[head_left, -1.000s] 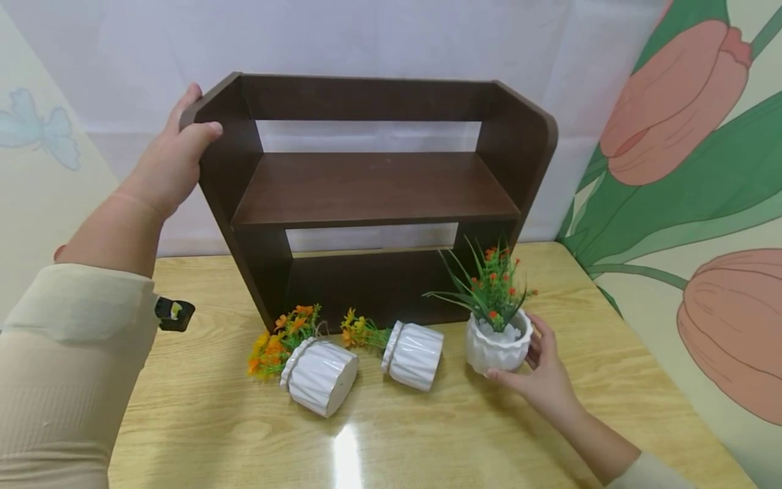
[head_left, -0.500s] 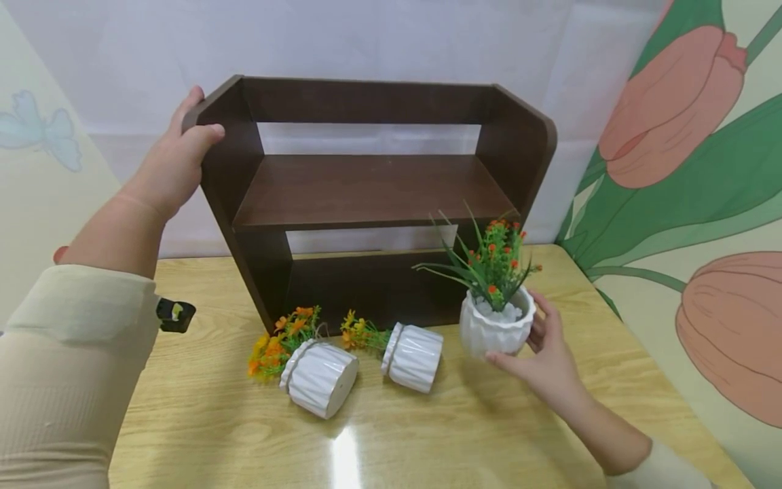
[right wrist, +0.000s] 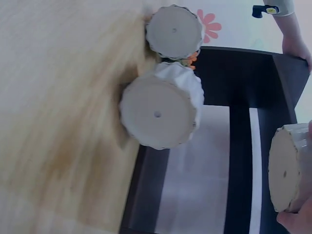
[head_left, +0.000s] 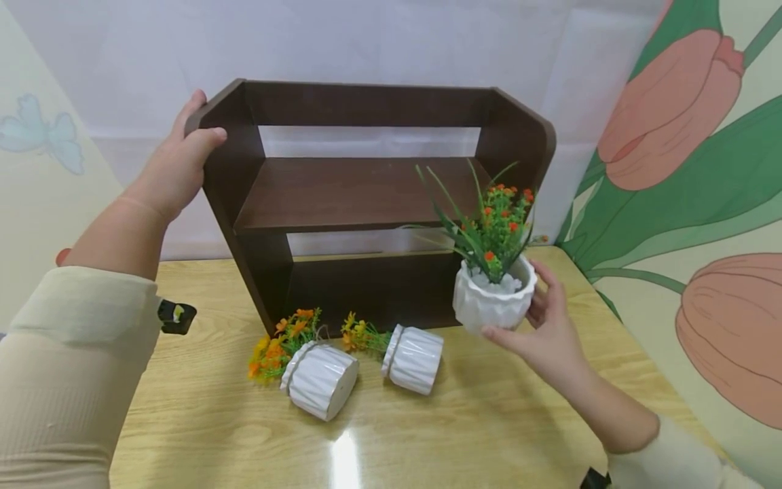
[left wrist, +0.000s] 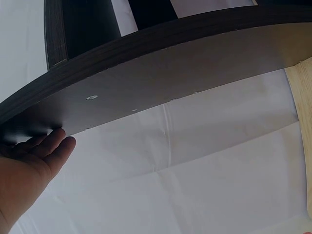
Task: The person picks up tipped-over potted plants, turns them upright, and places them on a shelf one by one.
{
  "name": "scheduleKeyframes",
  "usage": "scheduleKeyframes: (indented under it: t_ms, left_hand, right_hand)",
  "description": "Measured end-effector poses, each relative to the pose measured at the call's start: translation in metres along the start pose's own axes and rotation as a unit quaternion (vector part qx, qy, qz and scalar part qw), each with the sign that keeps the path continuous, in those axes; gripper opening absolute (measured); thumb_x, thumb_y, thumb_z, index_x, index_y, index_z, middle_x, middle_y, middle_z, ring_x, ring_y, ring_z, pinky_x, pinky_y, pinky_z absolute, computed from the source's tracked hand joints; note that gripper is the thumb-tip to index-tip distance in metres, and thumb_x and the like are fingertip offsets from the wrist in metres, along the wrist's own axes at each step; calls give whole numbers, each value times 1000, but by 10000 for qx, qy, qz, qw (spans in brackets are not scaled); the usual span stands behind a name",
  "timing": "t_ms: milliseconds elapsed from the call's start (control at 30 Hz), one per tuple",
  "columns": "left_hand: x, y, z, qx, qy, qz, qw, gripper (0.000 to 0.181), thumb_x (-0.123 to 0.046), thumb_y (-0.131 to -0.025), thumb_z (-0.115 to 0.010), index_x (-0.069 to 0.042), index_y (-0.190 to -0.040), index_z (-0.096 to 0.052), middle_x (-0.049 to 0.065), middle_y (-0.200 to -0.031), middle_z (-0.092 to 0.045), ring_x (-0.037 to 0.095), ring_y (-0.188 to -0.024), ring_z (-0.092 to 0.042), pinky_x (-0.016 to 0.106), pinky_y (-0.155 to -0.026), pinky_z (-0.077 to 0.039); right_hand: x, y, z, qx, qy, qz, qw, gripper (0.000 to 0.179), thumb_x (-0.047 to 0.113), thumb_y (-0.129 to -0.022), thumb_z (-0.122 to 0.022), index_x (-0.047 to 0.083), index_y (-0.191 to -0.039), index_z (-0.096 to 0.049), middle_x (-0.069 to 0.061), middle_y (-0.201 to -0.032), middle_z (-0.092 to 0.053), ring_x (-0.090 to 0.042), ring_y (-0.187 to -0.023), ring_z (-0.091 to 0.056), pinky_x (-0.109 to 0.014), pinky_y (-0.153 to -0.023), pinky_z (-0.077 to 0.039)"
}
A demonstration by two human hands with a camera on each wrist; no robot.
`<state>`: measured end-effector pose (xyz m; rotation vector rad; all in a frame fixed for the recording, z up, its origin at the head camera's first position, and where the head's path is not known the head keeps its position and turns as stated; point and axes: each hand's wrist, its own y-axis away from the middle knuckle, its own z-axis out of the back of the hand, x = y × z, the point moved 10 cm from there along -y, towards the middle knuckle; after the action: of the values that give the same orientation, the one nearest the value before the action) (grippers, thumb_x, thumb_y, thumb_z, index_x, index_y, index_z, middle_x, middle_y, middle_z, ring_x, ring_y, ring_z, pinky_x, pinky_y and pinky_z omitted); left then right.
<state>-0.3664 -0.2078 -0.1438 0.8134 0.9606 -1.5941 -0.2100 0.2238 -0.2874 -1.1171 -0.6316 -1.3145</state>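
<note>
Head view: pot (head_left: 493,305) held before shelf (head_left: 366,193)

Right hand (head_left: 552,333) grips the pot, roughly upright, above the table (head_left: 440,441); left hand (head_left: 174,166) grips the shelf's left side. Seemingly a lifting step; next calls for keeping the pot level.

The left tipped flowerpot (head_left: 320,380) and the middle tipped flowerpot (head_left: 413,358) are obstructing the lower shelf (head_left: 366,285) in front; the upright potted plant (head_left: 491,299) is screening the upper shelf's right end. Room is running leftward along the upper shelf (head_left: 366,193) and across the near tabletop (head_left: 256,441).

Left hand (left wrist: 31,168) — against dark shelf (left wrist: 161,78)
</note>
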Motion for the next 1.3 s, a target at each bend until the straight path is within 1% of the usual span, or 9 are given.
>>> scheduleKeyframes:
  t_ms: [167, 267, 433, 533, 667, 767, 933, 1100, 1300]
  left_hand:
    - [0, 0, 0, 6, -7, 34, 10000, 66, -44, -98, -32, -49, -153, 6, 3, -166, -6, 22, -140, -22, 40, -117, -12]
    - [1, -1, -1, 18, -17, 60, 10000, 66, -45, -98, -31, -50, -152, 6, 5, -165, -8, 23, -139, -23, 41, -117, -12]
    - [0, -2, -1, 16, -53, 46, 10000, 65, -46, -98, -31, -51, -152, 6, 5, -165, -8, 26, -142, -20, 47, -117, -11]
    - [0, -2, -1, 25, -79, 51, 10000, 65, -47, -98, -31, -53, -151, 6, 6, -165, -9, 28, -143, -19, 50, -117, -10]
    - [0, -3, -2, 26, -114, 79, 9999, 65, -48, -98, -31, -53, -151, 6, 9, -165, -11, 30, -142, -20, 52, -117, -10]
    - [0, -3, -3, 37, -126, 66, 9999, 65, -48, -98, -30, -52, -151, 7, 9, -165, -10, 30, -143, -19, 53, -117, -10]
    - [-1, -2, -4, 49, -106, 34, 9999, 65, -48, -98, -30, -52, -151, 7, 6, -166, -7, 31, -148, -12, 57, -118, -8]
    - [0, -2, -4, 39, -122, 44, 9999, 64, -48, -98, -30, -53, -151, 6, 7, -166, -8, 31, -147, -13, 56, -117, -8]
    - [0, -3, -4, 33, -88, 7, 10000, 65, -47, -98, -31, -51, -152, 6, 6, -166, -8, 30, -145, -15, 54, -118, -8]
  right_hand:
    - [16, -8, 3, -59, 31, 202, 9998, 107, 2, -72, -84, 24, -152, -17, -16, -145, -49, -24, -129, -50, -15, -98, -40]
    - [27, -12, 5, -112, -70, 342, 9993, 107, -1, -73, -83, 25, -152, -16, -15, -144, -49, -13, -123, -52, -10, -95, -39]
    - [46, -22, 12, -267, -149, 624, 9976, 108, -4, -73, -81, 26, -152, -14, -16, -142, -50, -2, -116, -53, -13, -96, -41]
    - [54, -31, 15, -362, -212, 669, 9969, 107, -3, -74, -81, 28, -152, -15, -15, -144, -49, -11, -122, -54, -21, -100, -42]
    - [60, -44, 17, -402, -236, 580, 9972, 106, 2, -75, -81, 29, -152, -14, -15, -148, -46, -26, -130, -50, -40, -109, -40]
    - [62, -54, 17, -412, -289, 457, 9977, 106, 6, -76, -82, 31, -152, -14, -16, -149, -46, -29, -132, -49, -49, -110, -38]
    - [64, -69, 14, -439, -340, 306, 9980, 107, 12, -76, -83, 35, -152, -12, -16, -149, -45, -28, -131, -49, -48, -108, -40]
    - [65, -82, 10, -455, -482, 222, 9976, 107, 11, -76, -83, 37, -152, -12, -15, -151, -42, -28, -130, -50, -47, -105, -43]
    - [72, -97, 5, -630, -812, 438, 9937, 105, 3, -74, -82, 30, -152, -17, -12, -150, -44, -22, -131, -49, -45, -104, -45]
